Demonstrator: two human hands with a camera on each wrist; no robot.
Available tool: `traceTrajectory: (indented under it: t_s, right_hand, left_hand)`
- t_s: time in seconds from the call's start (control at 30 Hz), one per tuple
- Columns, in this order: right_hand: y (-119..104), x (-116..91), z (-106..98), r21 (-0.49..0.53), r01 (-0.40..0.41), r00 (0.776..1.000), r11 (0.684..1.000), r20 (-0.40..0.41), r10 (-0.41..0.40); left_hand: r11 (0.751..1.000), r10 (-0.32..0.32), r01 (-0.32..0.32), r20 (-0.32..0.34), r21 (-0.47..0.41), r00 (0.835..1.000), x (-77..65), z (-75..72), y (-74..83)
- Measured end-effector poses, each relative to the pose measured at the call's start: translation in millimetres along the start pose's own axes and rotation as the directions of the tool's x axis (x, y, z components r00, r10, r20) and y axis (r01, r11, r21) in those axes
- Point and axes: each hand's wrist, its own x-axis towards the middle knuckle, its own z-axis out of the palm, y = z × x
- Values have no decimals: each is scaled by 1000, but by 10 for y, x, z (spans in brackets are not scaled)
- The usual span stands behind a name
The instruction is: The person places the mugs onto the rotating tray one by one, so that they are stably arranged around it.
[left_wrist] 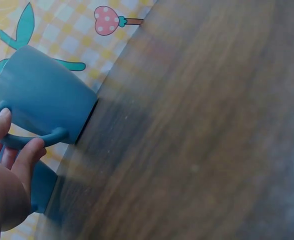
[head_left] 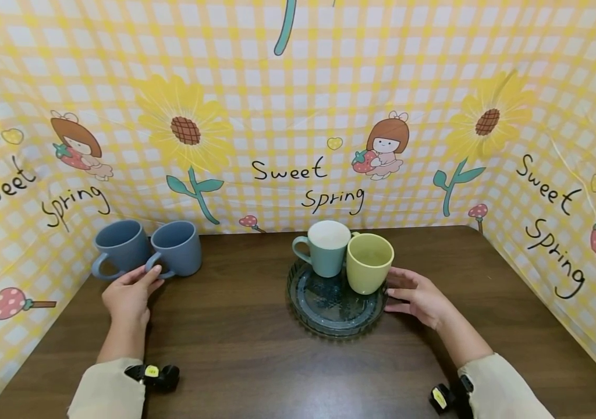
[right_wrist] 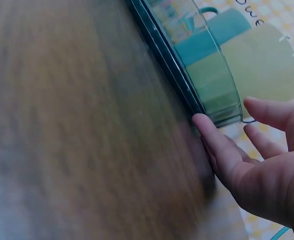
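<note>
My left hand (head_left: 129,295) pinches the handle of a blue mug (head_left: 185,250) between thumb and fingers; the left wrist view shows the grip on the handle (left_wrist: 37,140). A second blue mug (head_left: 120,241) stands upright just left of it, its handle near my knuckles. On the right, a round, dark see-through tray (head_left: 334,311) with a clear wall bears two upright mugs. One is teal with a white inside (head_left: 326,259), the other yellow-green (head_left: 368,270). My right hand (head_left: 418,297) is beside the tray's right edge, fingers extended, a fingertip (right_wrist: 202,121) right at its base.
The brown wooden table (head_left: 224,349) ends at the back against a yellow checked cloth (head_left: 287,116), which also rises at both sides. Both blue mugs stand near the back left corner. Black wrist cameras (head_left: 162,377) are worn at both cuffs.
</note>
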Motion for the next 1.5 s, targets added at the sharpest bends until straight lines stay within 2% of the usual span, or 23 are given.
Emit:
traceTrajectory:
  t_s: [0.23,0.47,0.57,0.93,1.5]
  right_hand:
    - [8,84,-44,-2,-13,999,1000,51,13]
    - [3,91,-57,-17,-13,996,1000,86,14]
    - [-1,76,-47,-11,-10,996,1000,89,11]
    - [10,17,22,37,-28,999,999,43,26]
    - [27,-49,92,63,-11,1000,998,5,11]
  left_hand:
    - [999,-15,15,7,-32,1000,-17,-21,6]
    - [999,16,-15,48,-36,999,-63,-6,14]
    - [999,10,-8,56,-48,998,-90,3,22]
    - [999,0,3,79,-40,997,-193,46,37]
    - [1000,5,-3,129,-12,992,-337,122,6]
